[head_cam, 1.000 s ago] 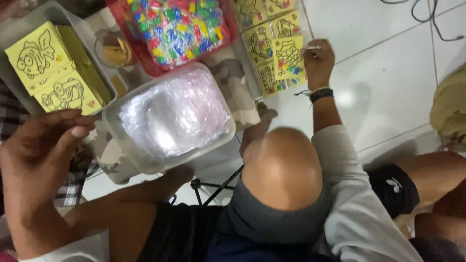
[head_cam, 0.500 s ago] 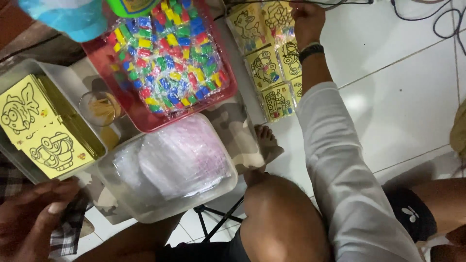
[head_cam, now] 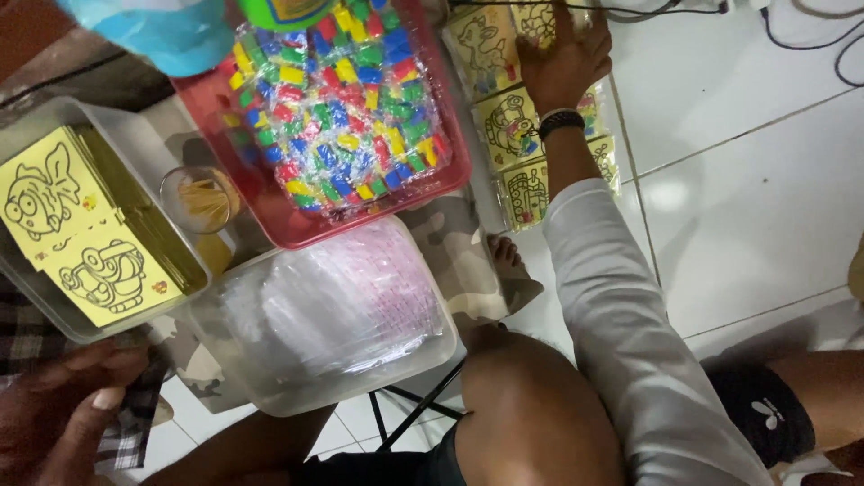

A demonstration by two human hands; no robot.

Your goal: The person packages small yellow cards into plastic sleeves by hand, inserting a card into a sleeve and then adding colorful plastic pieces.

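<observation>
Head view: right hand (head_cam: 562,58) upper centre, fingers spread flat on the bagged yellow picture cards (head_cam: 513,135), whose column runs down-frame toward the wrist; left hand (head_cam: 67,409) lower left, loosely curled, holding nothing visible, well apart.

Yellow picture cards (head_cam: 81,234), red tray (head_cam: 297,225) of multicoloured packets (head_cam: 346,99), camouflage cloth (head_cam: 450,243).

Head view, steeply down, close

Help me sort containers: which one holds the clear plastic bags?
The clear tub nearest the knee; the red tray holds coloured pieces, the grey bin yellow cards.
</observation>
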